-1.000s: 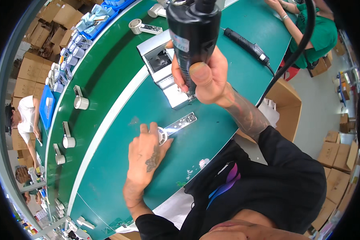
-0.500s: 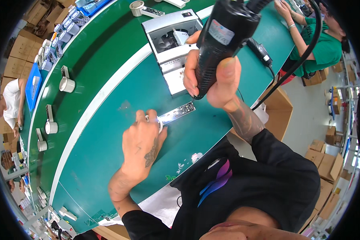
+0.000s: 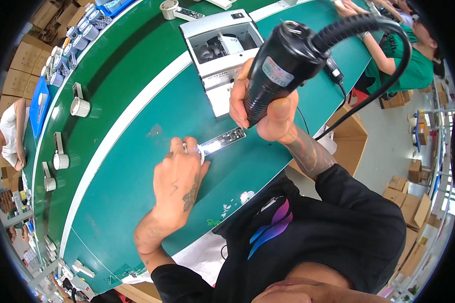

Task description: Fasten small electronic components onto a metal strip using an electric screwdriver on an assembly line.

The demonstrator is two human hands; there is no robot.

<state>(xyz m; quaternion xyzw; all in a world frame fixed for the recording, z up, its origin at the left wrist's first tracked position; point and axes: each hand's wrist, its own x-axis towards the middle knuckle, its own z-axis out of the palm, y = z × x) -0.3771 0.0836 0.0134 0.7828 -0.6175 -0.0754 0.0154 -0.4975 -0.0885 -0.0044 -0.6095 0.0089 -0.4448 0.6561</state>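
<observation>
My right hand (image 3: 275,118) is wrapped round a black electric screwdriver (image 3: 283,65), its cable arching off to the right. The screwdriver slants down toward the far end of a slim handle with an exposed circuit board (image 3: 225,140); its tip is hidden behind my fingers, so contact cannot be told. My left hand (image 3: 179,177) closes round the white round head (image 3: 202,154) of that same small device and holds it on the green table. A bright glare lies on the board near this head. Most of the white head is covered by my fingers.
Beyond my right hand stands a silver box-shaped machine (image 3: 219,79) with an open top. Similar white devices (image 3: 80,107) lie spaced along the green belt (image 3: 106,96) at left. A second black tool (image 3: 333,70) lies at right, near a co-worker in green (image 3: 407,65).
The screwdriver's rear end has tipped a little lower and nearer, and my right hand has shifted slightly left. My left hand stays on the device.
</observation>
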